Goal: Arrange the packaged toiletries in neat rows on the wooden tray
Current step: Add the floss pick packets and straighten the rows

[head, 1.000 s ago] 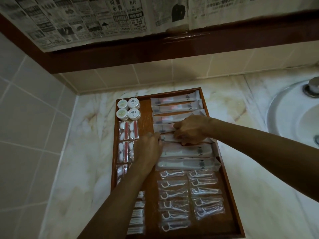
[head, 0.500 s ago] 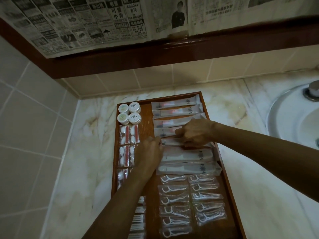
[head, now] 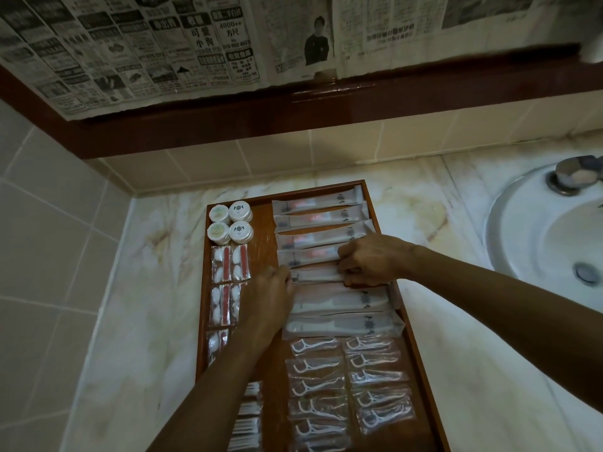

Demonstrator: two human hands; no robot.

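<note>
Ideally, with left hand and right hand pinching opposite ends of the toothbrush sachet, square it parallel to its neighbours on the wooden tray.

Note marble-pattern desk, cream with tan veining, running wall to wall. White round sink set into desk at your right; metal drain in basin, chrome tap base at its rear rim. Beige tiled wall at your left and behind desk. Dark red-brown ledge above rear tiles. Newspaper sheets hang over ledge.
</note>
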